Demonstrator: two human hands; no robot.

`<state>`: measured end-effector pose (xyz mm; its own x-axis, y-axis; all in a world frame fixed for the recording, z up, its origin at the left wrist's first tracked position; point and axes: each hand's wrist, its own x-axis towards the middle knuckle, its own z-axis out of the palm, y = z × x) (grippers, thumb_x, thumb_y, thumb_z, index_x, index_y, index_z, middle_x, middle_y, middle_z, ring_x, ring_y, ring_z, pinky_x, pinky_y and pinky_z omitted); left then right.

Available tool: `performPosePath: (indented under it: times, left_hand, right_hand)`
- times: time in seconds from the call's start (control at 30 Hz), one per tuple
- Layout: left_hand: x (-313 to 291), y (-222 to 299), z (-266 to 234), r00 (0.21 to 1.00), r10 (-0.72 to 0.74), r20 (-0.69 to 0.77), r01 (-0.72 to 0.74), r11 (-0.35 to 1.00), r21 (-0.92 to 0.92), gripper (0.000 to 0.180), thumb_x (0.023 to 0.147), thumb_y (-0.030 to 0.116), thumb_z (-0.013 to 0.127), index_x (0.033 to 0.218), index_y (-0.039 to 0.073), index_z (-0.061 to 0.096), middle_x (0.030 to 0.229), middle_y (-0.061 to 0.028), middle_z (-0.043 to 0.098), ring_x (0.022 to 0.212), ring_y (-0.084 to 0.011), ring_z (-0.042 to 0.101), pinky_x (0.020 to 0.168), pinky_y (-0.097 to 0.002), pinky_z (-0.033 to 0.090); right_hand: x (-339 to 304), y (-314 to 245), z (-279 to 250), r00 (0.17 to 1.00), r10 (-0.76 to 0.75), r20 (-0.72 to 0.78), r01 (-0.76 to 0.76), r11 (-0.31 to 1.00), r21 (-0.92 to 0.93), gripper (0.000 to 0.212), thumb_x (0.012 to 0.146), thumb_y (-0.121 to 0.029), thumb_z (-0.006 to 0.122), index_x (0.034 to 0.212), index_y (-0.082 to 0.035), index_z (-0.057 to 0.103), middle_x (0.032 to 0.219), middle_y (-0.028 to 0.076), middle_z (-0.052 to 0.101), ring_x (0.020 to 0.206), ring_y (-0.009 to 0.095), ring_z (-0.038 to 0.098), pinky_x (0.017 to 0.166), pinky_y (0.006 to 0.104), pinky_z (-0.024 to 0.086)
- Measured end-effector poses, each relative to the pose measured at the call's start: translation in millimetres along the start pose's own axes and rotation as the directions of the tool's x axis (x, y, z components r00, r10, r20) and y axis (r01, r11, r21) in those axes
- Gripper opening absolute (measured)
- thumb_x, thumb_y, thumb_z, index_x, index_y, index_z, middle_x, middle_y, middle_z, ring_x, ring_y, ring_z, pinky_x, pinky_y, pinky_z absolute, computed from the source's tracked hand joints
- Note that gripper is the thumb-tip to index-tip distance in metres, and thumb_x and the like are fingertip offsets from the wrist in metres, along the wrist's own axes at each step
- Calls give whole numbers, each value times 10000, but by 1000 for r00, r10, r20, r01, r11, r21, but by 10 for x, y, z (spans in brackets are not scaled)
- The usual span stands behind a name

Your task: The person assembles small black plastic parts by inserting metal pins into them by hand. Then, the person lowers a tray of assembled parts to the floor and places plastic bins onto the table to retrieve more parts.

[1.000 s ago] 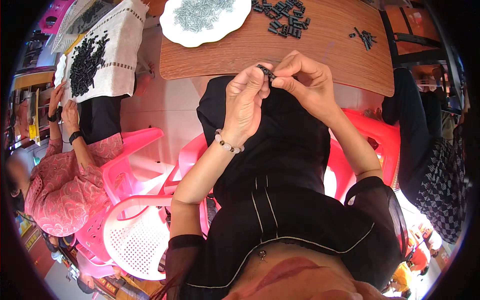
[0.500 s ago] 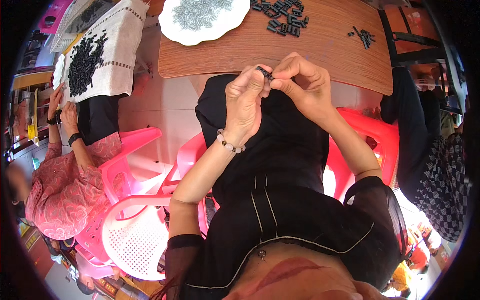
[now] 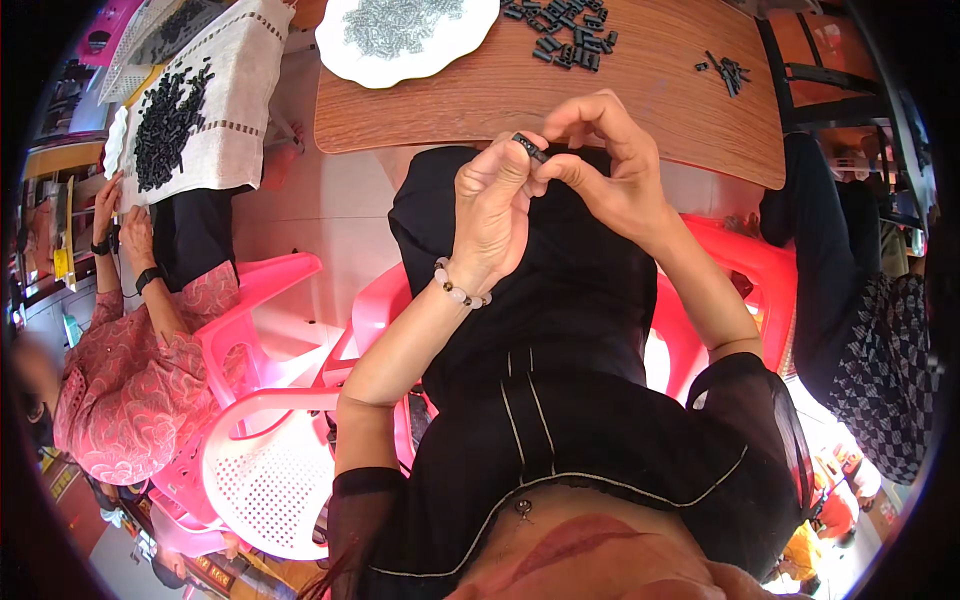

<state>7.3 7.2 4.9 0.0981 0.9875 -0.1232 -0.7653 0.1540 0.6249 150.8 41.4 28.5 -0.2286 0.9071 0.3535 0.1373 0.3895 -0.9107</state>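
Note:
My left hand (image 3: 490,200) pinches a small black plastic part (image 3: 531,147) between thumb and fingers, just off the near edge of the wooden table. My right hand (image 3: 618,165) is beside it. Its thumb tip touches or nearly touches the end of the part, while the index finger is raised away from the thumb. Several similar black parts (image 3: 572,35) lie in a loose cluster on the table. A white scalloped plate (image 3: 345,66) to their left holds a heap of small clear pieces (image 3: 392,25).
A smaller group of black parts (image 3: 729,75) lies at the table's right (image 3: 650,110). On the left, a co-worker's hands (image 3: 136,238) are near a pale cloth (image 3: 235,95) with a black pile (image 3: 170,135). Pink chairs (image 3: 262,290) stand at left. Another person (image 3: 850,330) sits at right.
My right index finger has lifted away from the thumb, so the right pinch has opened. The left hand keeps the black part in nearly the same place.

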Motion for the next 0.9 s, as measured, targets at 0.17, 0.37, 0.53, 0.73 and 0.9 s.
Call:
performPosePath:
  times: [0.17, 0.37, 0.53, 0.73, 0.9]
  left_hand:
    - [-21, -30, -9, 1000, -7, 19, 6, 1000, 16, 285, 914, 299, 631, 960, 21, 666, 827, 12, 600, 714, -72, 482, 679, -220, 396]
    - [-37, -52, -39, 998, 5, 58, -6, 1000, 23, 286, 911, 297, 634, 951, 16, 675, 888, 15, 609, 735, -70, 490, 676, -224, 399]
    - [-55, -74, -18, 997, 66, 41, -69, 995, 75, 276, 907, 292, 638, 931, 22, 691, 979, -1, 602, 746, -74, 485, 680, -227, 393]
    - [-63, -111, -16, 996, 71, 46, -74, 996, 54, 260, 916, 278, 629, 917, 27, 698, 997, 1, 581, 749, -88, 465, 685, -246, 392]
    - [-56, -150, -23, 998, 42, 45, -43, 999, 27, 258, 918, 280, 629, 923, 31, 697, 981, 1, 588, 753, -89, 467, 691, -247, 393]
  right_hand:
    - [47, 5, -13, 982, -45, 181, 28, 995, 96, 335, 798, -153, 724, 1121, -80, 669, 908, 29, 636, 906, 175, 526, 793, 308, 461]
    - [68, 37, -57, 955, -90, 284, 45, 986, 161, 322, 829, -194, 700, 1127, -76, 678, 874, 18, 606, 897, 163, 520, 839, 314, 436]
    - [22, 37, -5, 970, -21, 243, -48, 960, 275, 304, 825, -203, 706, 1099, -73, 691, 865, 12, 608, 891, 140, 524, 837, 293, 434]
    - [-12, 62, 8, 978, 24, 209, -79, 963, 259, 254, 827, -198, 712, 1050, -78, 713, 847, 16, 604, 852, 121, 534, 768, 266, 463]
    - [-4, 44, 9, 976, 61, 207, -106, 971, 212, 241, 835, -151, 707, 1063, -72, 711, 817, 14, 585, 858, 86, 529, 668, 217, 498]
